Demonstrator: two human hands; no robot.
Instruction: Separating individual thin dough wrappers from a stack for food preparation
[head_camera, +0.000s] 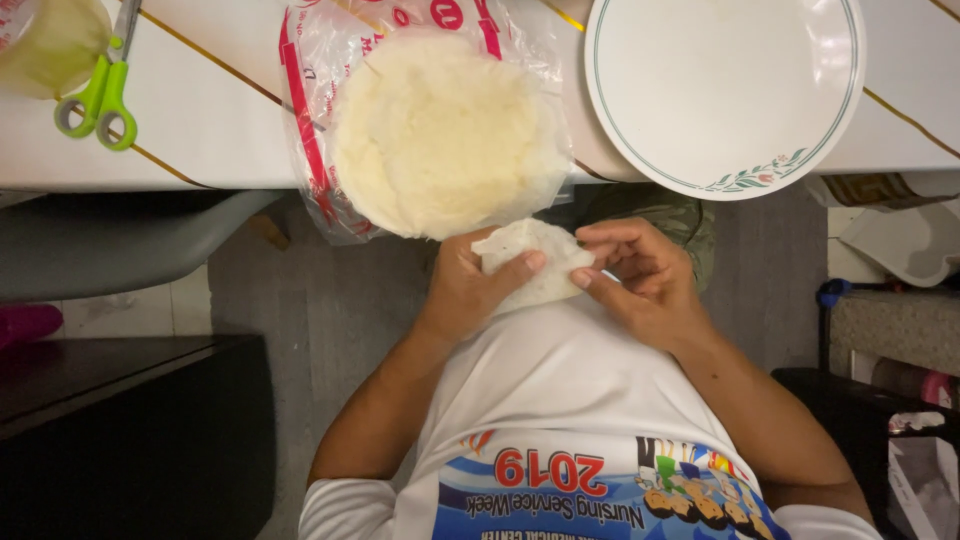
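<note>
Green-handled scissors (100, 95) are parked near the table's (220, 120) left end. Next over, a stack of pale round wrappers (440, 135) in a clear plastic bag (310, 110) is hung slightly over the near edge. Just below it, off the table, a folded wrapper (535, 265) is pinched by the left hand (475, 290), and its right side is gripped by the right hand's (640, 275) fingertips. A white plate (725, 90) is sat at the right, also poking over the edge.
</note>
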